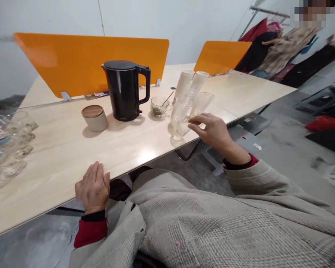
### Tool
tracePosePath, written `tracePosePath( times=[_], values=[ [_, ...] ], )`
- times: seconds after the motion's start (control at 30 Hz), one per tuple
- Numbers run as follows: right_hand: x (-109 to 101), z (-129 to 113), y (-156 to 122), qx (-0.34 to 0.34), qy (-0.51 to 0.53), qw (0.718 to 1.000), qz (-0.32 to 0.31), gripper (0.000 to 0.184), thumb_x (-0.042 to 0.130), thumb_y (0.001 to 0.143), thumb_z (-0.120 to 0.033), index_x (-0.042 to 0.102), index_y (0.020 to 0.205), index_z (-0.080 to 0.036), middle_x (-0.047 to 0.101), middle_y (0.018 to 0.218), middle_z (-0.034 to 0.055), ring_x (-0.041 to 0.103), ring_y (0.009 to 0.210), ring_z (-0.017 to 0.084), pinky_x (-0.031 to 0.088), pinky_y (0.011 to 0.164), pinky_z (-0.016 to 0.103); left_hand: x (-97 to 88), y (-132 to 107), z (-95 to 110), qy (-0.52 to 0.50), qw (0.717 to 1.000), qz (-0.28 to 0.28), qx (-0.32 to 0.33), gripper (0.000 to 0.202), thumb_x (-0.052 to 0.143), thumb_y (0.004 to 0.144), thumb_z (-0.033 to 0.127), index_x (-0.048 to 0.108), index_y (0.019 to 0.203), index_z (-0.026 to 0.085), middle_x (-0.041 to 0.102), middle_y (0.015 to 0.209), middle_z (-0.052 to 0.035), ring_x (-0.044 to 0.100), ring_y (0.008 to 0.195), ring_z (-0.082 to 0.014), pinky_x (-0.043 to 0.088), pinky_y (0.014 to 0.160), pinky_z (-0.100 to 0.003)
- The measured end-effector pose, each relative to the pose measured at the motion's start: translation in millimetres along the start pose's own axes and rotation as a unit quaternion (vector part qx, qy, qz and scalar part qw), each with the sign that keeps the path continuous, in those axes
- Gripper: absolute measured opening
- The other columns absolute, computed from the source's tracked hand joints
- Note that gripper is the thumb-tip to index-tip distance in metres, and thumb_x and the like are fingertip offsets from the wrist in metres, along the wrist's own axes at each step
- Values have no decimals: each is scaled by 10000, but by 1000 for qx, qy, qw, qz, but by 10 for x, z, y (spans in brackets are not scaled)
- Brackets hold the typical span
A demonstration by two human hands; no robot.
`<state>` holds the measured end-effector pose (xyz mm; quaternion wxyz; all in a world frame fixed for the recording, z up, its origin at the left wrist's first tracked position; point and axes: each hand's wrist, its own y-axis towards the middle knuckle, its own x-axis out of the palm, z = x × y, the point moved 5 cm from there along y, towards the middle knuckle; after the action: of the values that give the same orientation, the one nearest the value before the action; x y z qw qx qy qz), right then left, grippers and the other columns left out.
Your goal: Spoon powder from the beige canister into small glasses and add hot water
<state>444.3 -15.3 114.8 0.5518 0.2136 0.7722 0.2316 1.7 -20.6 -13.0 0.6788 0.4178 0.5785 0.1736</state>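
Hovering right hand (212,131), fingers spread, at stacked clear ribbed cups (181,118), left hand (93,188) open flat on pale wood bench (58,149)

So the tabletop (72,149) is pale wood-look, smooth with a soft sheen. The kettle (124,93) is glossy black plastic. That little canister (95,121) looks matt, with a wooden lid. The clear cups (181,115) are shiny plastic, while the white cups (185,83) look papery and matt. The jacket (198,223) is coarse woven cloth.

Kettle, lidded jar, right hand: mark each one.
kettle (124,93): head view, middle of its black body.
lidded jar (95,120): head view, its pale side wall.
right hand (212,132): head view, back of the hand.
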Motion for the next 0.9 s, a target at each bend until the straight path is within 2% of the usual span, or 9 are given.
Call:
tracePosePath(
  times=[0.1, 0.23, 0.4, 0.6, 0.73, 0.9],
  values=[
    [178, -13, -61, -50, -65, 995, -49, 171, 703, 955, -287, 843, 1036, -230, 831, 1067, 112, 706, 996, 319, 521, 875, 457, 17, -11, -20, -7, 1000, -15, -12, 366, 579, 1070, 350, 703, 1372, 185, 787, 1362, -144, 745, 1228, -326, 418, 885, -427],
    [352, -40, -64, -94, -102, 986, -94, 201, 650, 1005, -253, 849, 1013, -222, 834, 986, 104, 680, 970, 307, 467, 859, 444, 33, -22, -39, -24, 999, -30, -24, 376, 589, 1062, 345, 708, 1383, 188, 776, 1381, -149, 735, 1241, -338, 415, 899, -441],
    [451, -54, -48, -97, -65, 992, -53, 217, 638, 1016, -262, 820, 909, -213, 806, 885, 102, 655, 885, 278, 479, 826, 416, 32, -21, -47, -32, 998, -34, -38, 353, 593, 1064, 358, 720, 1353, 198, 775, 1386, -140, 737, 1244, -336, 407, 882, -444],
    [584, -18, -20, -75, -27, 997, 8, 212, 614, 1001, -260, 762, 854, -220, 777, 855, 100, 627, 848, 275, 500, 832, 422, 34, -23, -37, -29, 999, -30, -31, 366, 590, 1067, 363, 714, 1363, 187, 777, 1382, -145, 734, 1246, -331, 411, 883, -438],
    [696, -53, 92, -60, -33, 998, 2, 184, 629, 982, -246, 741, 837, -226, 771, 854, 97, 627, 862, 275, 489, 848, 418, 33, -23, -32, -30, 999, -31, -33, 370, 586, 1068, 366, 713, 1369, 192, 776, 1383, -145, 733, 1248, -328, 415, 890, -436],
    [788, -137, 289, -38, -56, 997, -25, 151, 656, 923, -186, 712, 788, -222, 749, 822, 94, 615, 859, 277, 454, 794, 394, 13, -10, -20, -22, 999, -25, -31, 346, 581, 1072, 363, 726, 1331, 184, 786, 1365, -139, 745, 1233, -322, 414, 883, -433]
  ],
)
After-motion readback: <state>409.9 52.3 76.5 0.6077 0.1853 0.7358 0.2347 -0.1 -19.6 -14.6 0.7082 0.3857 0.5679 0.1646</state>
